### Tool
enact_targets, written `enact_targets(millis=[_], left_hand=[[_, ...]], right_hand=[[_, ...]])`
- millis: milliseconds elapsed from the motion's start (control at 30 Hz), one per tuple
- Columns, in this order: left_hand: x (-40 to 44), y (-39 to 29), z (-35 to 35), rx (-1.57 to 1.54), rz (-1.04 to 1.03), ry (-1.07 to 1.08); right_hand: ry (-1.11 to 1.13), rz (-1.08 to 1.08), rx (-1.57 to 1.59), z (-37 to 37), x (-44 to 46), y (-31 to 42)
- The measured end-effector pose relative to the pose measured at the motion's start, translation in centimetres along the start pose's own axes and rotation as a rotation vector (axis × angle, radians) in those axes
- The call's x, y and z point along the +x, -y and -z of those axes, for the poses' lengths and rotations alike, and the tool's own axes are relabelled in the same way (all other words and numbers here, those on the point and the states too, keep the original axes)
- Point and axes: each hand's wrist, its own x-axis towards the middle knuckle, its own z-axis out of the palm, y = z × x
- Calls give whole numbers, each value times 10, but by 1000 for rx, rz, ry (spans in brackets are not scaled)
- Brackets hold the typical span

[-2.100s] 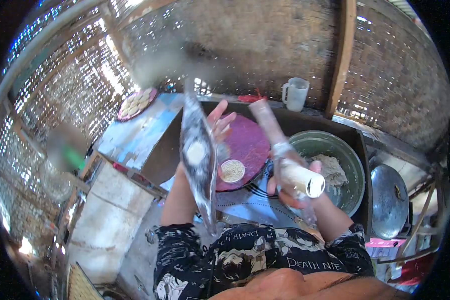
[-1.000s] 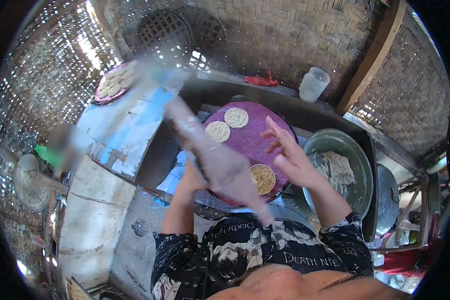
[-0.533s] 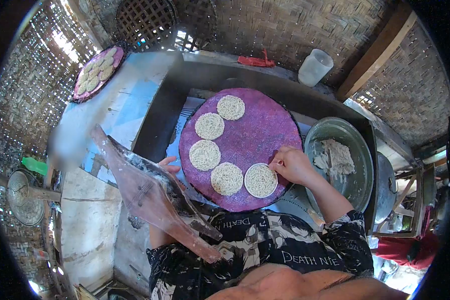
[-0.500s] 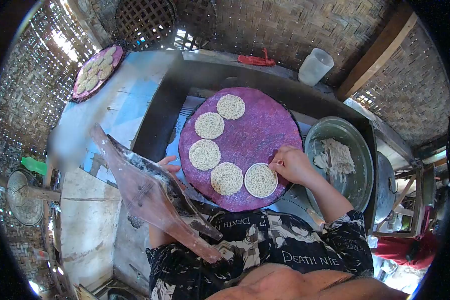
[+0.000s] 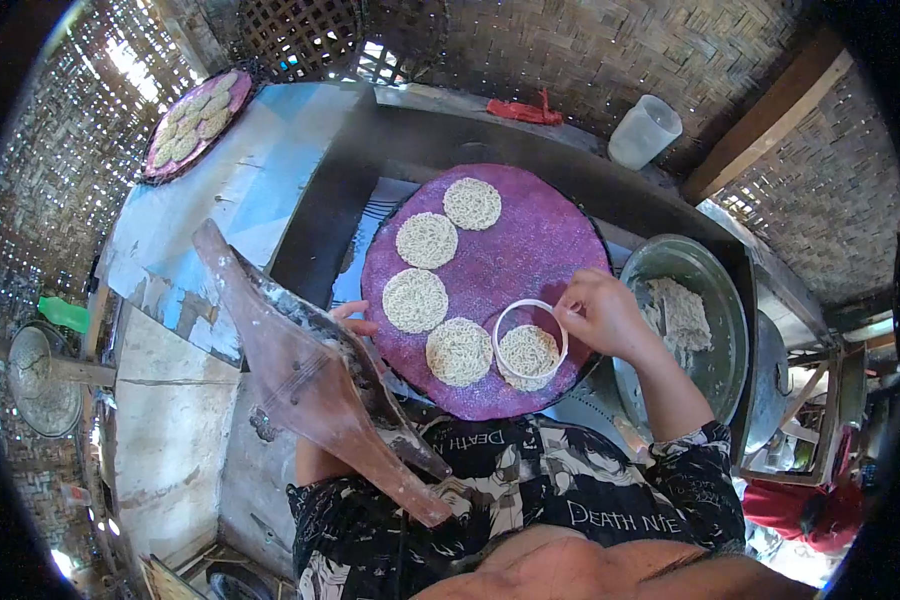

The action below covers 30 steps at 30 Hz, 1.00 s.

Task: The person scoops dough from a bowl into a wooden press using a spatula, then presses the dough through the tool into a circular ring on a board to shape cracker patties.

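Note:
A thin white ring (image 5: 567,340) is pinched between the fingertips of my right hand (image 5: 602,312). It tilts above a round noodle cake (image 5: 529,357) at the front right of the round purple mat (image 5: 510,270). Several similar flat cakes of fine pale strands, such as the front one (image 5: 459,351), curve along the mat's left side. At the mat's left edge, my left hand (image 5: 355,318) shows a few stretched fingers; the rest is hidden behind a long wooden tool (image 5: 295,375). This tool has a wide middle and tapered ends, and lies across my left forearm in view.
Right of the mat, a green basin (image 5: 735,300) holds a lump of pale dough (image 5: 685,318). A translucent container (image 5: 645,132) and red plastic (image 5: 525,111) lie on the back ledge. Another mat of cakes (image 5: 198,122) stands far left on the blue-white surface (image 5: 255,150).
My right hand has lifted the ring off the front-right cake and tilted it; the cake stays on the mat. The whole view has shifted slightly. My left hand remains by the mat's edge.

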Motion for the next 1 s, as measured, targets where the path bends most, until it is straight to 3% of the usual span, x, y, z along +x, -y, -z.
enact_targets(millis=[467,700,767,833,867,933,1000], left_hand=[[-11,17,20,-221,-129,152],[-18,12,18,-291,33,57],[-18,7,17,-289,27,146],[-11,16,19,-85,5,63],[-6,19,18,16,-8,19],[4,8,-2,429,-437,14],[19,1,-25,665,-493,-4]], right_hand=[[-7,-203,-46,-47,77,-13],[48,-193,-51,-46,75,-7],[15,-180,-67,-43,70,-4],[-33,-156,-120,-29,62,6],[-11,-83,54,-21,58,13],[37,70,403,-10,44,31],[316,194,1161,-17,23,53]])
